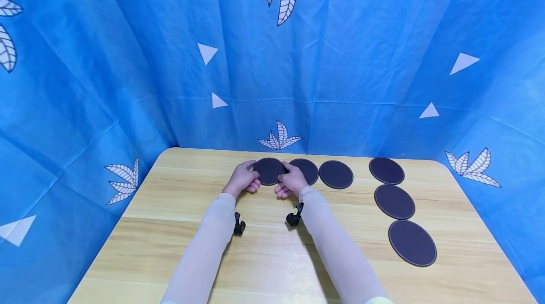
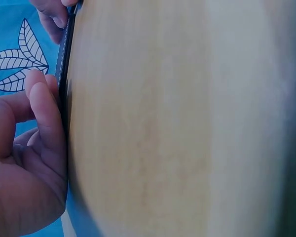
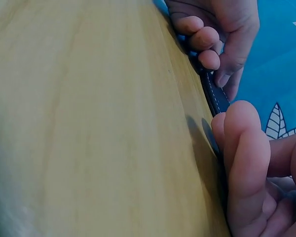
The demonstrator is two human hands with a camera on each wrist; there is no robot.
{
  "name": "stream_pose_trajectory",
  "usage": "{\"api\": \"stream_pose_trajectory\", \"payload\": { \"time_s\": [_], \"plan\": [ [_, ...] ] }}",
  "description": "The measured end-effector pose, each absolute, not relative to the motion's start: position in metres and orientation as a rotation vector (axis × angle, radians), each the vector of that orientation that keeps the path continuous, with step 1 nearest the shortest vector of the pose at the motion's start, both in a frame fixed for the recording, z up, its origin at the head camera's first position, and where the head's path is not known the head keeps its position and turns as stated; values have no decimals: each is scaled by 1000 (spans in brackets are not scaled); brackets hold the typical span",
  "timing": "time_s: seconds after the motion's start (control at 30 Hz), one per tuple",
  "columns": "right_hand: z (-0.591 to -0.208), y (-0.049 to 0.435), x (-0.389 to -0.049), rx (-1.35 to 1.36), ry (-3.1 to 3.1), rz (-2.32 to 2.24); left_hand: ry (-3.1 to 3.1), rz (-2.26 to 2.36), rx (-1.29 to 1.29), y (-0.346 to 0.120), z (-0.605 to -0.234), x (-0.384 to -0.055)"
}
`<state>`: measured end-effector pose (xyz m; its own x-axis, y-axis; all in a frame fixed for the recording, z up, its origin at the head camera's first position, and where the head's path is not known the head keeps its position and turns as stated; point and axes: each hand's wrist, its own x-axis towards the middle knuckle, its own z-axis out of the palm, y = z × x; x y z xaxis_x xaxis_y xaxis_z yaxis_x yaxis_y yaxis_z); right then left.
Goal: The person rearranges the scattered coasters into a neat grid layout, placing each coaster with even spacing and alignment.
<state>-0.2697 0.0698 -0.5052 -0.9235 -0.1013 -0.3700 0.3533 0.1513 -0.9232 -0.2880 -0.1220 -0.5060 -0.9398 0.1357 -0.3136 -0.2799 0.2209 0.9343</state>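
At the table's back edge, both hands hold one dark round coaster (image 1: 269, 171) with a stitched rim. My left hand (image 1: 243, 178) pinches its left side, while the right hand (image 1: 293, 181) grips the opposite side. Seen edge-on in the left wrist view, the coaster's rim (image 2: 65, 54) runs between the hands, low over the wood. The right wrist view also shows the stitched rim (image 3: 214, 94) between the fingers of both hands. Just to the right lies a second dark coaster (image 1: 308, 171), partly covered by the right hand, and beside it a third coaster (image 1: 336, 174).
Down the right side of the wooden table (image 1: 179, 200) runs a column of three coasters: a back one (image 1: 386, 170), a middle one (image 1: 394, 201) and a front one (image 1: 412, 242). A blue curtain (image 1: 362, 58) with leaf prints hangs behind the table and at both sides.
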Motion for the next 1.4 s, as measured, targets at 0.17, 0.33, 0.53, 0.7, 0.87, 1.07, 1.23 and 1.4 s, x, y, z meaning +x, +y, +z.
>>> {"api": "stream_pose_trajectory", "payload": {
  "time_s": [0.17, 0.33, 0.53, 0.7, 0.87, 1.07, 1.23, 1.4],
  "plan": [
    [-503, 69, -268, 247, 2113, -1835, 2179, 1782, -123, -122, -507, -288],
    [-503, 70, -267, 236, 2119, -1836, 2148, 1818, -111, -124, -510, -288],
    [-502, 75, -261, 183, 2096, -1862, 2118, 1839, -88, -123, -512, -287],
    [-501, 79, -252, 65, 2069, -1917, 2181, 1824, -56, -115, -507, -284],
    [-496, 85, -240, -36, 2047, -1930, 2318, 1733, 33, -98, -501, -282],
    [-482, 105, -228, -98, 2085, -1935, 2335, 1705, 202, -73, -492, -279],
    [-473, 133, -220, -126, 2151, -1912, 2335, 1664, 301, -51, -486, -272],
    [-466, 165, -210, -104, 2224, -1867, 2314, 1570, 396, -29, -485, -262]
  ]
}}
